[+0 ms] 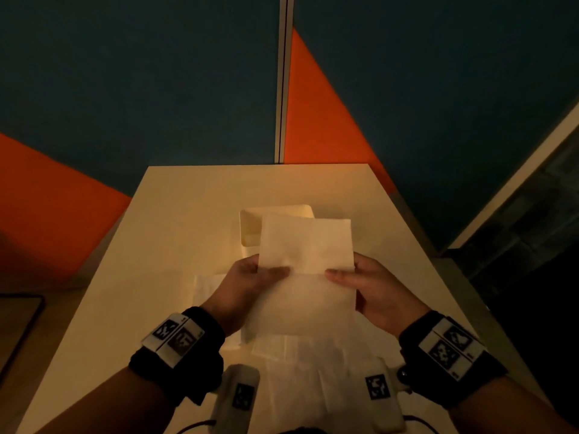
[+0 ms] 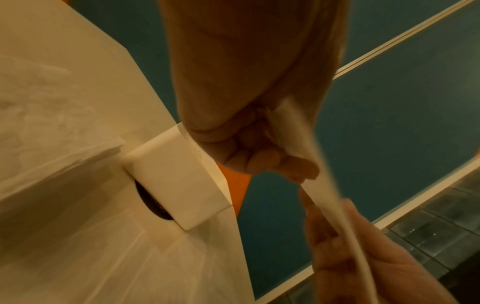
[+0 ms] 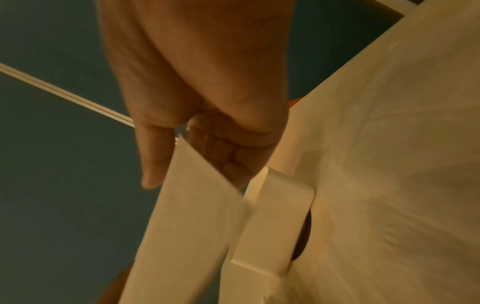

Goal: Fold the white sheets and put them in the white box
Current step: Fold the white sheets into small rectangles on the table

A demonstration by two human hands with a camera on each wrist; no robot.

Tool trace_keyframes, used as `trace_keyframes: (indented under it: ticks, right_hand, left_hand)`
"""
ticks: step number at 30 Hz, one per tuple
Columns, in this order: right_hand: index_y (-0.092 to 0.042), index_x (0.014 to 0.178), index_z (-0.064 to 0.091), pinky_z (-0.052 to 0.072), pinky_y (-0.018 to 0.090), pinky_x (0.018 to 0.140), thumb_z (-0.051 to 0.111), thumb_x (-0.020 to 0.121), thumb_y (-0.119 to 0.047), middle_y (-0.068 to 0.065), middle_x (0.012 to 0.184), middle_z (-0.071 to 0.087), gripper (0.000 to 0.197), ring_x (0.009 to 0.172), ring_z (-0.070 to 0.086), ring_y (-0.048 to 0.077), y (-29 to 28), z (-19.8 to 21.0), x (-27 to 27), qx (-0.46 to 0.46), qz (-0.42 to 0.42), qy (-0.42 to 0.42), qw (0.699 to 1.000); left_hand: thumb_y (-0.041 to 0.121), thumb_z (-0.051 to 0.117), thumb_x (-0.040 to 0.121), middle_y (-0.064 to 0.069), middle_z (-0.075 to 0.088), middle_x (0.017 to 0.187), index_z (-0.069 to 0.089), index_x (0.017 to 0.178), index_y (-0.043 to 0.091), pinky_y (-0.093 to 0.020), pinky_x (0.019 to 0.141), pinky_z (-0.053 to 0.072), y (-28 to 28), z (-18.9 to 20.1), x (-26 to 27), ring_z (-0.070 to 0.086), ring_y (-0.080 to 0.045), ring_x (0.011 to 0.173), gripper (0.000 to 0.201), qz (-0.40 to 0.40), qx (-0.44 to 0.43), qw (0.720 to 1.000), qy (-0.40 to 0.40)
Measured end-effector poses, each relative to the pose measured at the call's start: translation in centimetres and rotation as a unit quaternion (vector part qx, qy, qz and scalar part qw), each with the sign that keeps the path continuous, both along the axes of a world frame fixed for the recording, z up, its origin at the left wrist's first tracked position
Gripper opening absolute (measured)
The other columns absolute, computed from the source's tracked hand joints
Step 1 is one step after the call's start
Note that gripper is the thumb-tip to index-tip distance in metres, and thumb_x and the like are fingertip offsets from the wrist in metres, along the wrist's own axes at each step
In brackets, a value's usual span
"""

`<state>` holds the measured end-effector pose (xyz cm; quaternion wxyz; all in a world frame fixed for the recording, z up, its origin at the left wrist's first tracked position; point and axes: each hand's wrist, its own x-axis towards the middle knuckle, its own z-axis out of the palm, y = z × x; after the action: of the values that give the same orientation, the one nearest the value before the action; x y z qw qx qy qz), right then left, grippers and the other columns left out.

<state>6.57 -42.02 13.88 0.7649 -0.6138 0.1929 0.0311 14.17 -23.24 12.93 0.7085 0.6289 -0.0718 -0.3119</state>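
I hold a white sheet [image 1: 305, 270] in the air above the table, bent across its middle. My left hand [image 1: 250, 280] pinches its left edge with the thumb on top; my right hand [image 1: 366, 286] pinches the right edge the same way. The sheet shows edge-on in the left wrist view [image 2: 330, 185] and as a broad strip in the right wrist view [image 3: 192, 216]. The white box [image 1: 250, 227] stands open behind the sheet, partly hidden by it; it also appears in the wrist views [image 2: 179, 181] [image 3: 275, 222]. More white sheets [image 1: 300, 371] lie flat below my hands.
The pale table [image 1: 188, 195] ends at blue and orange wall panels [image 1: 313, 120]. A dark flat object [image 1: 18, 324] sits off the table's left side. Wrist-mounted cameras [image 1: 238, 396] hang under both forearms near the front edge.
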Motion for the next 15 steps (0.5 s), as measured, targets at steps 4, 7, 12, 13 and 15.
trace_keyframes:
  ticks: [4,7,12,13,15]
  right_hand:
    - [-0.007,0.107,0.066,0.058,0.031,0.075,0.058,0.083,0.006,0.012,0.101,0.072,0.028,0.089,0.069,0.021,0.0,-0.6,-0.1,-0.013,-0.003,-0.002,1.0]
    - [-0.007,0.099,0.069,0.057,0.027,0.068,0.054,0.085,0.007,0.01,0.094,0.074,0.025,0.085,0.07,0.02,-0.2,-0.9,-0.1,0.004,-0.033,-0.023,0.999]
    - [-0.008,0.076,0.072,0.055,0.02,0.061,0.052,0.085,0.009,-0.005,0.076,0.073,0.028,0.071,0.069,0.007,-1.0,-0.2,-0.5,-0.054,-0.003,-0.02,0.998]
    - [-0.011,0.069,0.073,0.056,0.024,0.062,0.051,0.085,0.009,-0.005,0.076,0.072,0.033,0.071,0.068,0.009,-1.2,-0.1,-0.5,-0.06,0.012,-0.016,0.998]
    - [-0.015,0.06,0.072,0.055,0.031,0.067,0.053,0.084,0.007,-0.004,0.078,0.072,0.038,0.073,0.067,0.013,-1.5,0.1,-0.5,-0.073,0.04,0.0,0.997]
  left_hand:
    - [0.01,0.061,0.086,-0.012,0.071,0.089,0.066,0.101,0.0,-0.031,0.063,0.056,0.1,-0.4,0.1,0.068,-0.022,0.074,0.019,0.015,-0.023,1.0,-0.013]
    - [0.005,0.056,0.088,-0.008,0.073,0.091,0.07,0.098,0.007,-0.029,0.068,0.057,0.5,-0.6,0.4,0.069,-0.018,0.081,0.017,0.001,-0.031,0.999,-0.021]
    - [-0.007,0.051,0.087,0.0,0.074,0.096,0.076,0.083,0.013,-0.028,0.076,0.057,1.9,-0.3,1.3,0.068,-0.015,0.088,0.032,-0.092,-0.015,0.995,-0.024]
    - [-0.006,0.053,0.084,-0.001,0.072,0.103,0.077,0.085,0.014,-0.033,0.082,0.055,2.3,-0.3,1.5,0.067,-0.019,0.094,0.031,-0.12,-0.015,0.992,-0.017]
    - [0.002,0.056,0.071,-0.008,0.067,0.117,0.076,0.095,0.012,-0.042,0.095,0.048,3.1,-0.2,2.0,0.061,-0.028,0.108,0.032,-0.183,-0.025,0.983,0.008]
